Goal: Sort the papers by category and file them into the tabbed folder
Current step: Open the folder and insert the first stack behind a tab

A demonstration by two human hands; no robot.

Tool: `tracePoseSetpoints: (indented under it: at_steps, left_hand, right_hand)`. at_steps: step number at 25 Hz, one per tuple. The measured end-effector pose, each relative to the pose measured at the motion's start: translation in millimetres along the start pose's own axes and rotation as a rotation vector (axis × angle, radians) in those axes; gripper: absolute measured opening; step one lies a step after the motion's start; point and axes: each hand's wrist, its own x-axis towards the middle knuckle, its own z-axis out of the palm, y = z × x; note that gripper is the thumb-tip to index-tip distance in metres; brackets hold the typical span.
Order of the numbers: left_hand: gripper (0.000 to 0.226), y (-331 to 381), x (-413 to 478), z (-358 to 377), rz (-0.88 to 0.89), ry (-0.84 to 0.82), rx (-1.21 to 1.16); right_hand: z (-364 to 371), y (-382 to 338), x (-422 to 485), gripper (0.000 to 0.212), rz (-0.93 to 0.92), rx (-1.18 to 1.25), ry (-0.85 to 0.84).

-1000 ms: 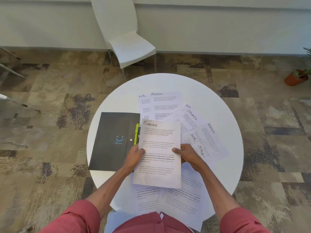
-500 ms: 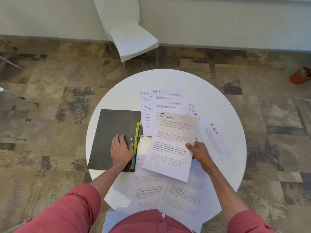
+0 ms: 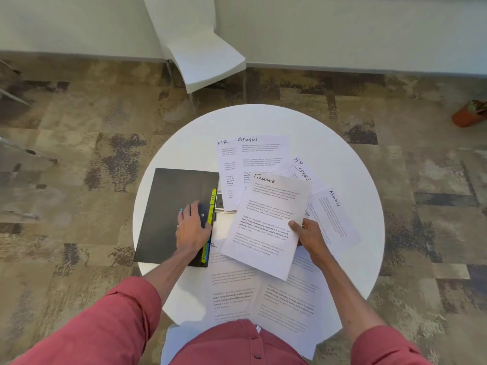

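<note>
The round white table is littered with labelled sheets, some under the held page. The black folder lies left, long axis pointing away, tabs rightward. The Finance sheet, heading far, leans right, pinched by the right hand. The left hand rests on the folder's clasp, grip unclear.

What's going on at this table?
A person is filing labelled papers at a round white table. The right hand pinches the Finance sheet by its right edge, above the other papers. The left hand rests on the closed black folder at its clasp flap, beside the coloured tabs. I can't tell whether it is lifting the flap. Sheets marked HR, Admin and Sports lie loose on the table.
</note>
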Motion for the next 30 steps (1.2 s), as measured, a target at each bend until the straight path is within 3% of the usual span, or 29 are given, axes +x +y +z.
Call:
tracePoseSetpoints:
  at_steps: [5, 10, 16, 23, 30]
  left_hand:
    - [0.050, 25.7, -26.3, -28.7, 0.093, 0.099, -0.089]
    - [0.029, 20.6, -41.8, -50.3, 0.184, 0.114, 0.118]
    - [0.051, 15.9, -54.9, -64.4, 0.122, 0.200, 0.171]
    - [0.083, 10.2, -60.9, -63.5, 0.195, 0.122, 0.224]
    - [0.085, -2.8, -61.3, -43.7, 0.260, 0.061, 0.199]
  right_hand:
    - [3.2, -0.5, -10.5, 0.011, -0.036, 0.035, 0.034]
    - [13.2, 2.2, -23.3, 0.013, -0.059, 0.062, 0.016]
    - [20.4, -2.9, -31.9, 0.011, -0.074, 0.097, 0.013]
    - [8.9, -3.1, -35.8, 0.012, -0.070, 0.099, 0.043]
    - [-8.1, 6.0, -40.3, 0.026, -0.036, 0.106, 0.020]
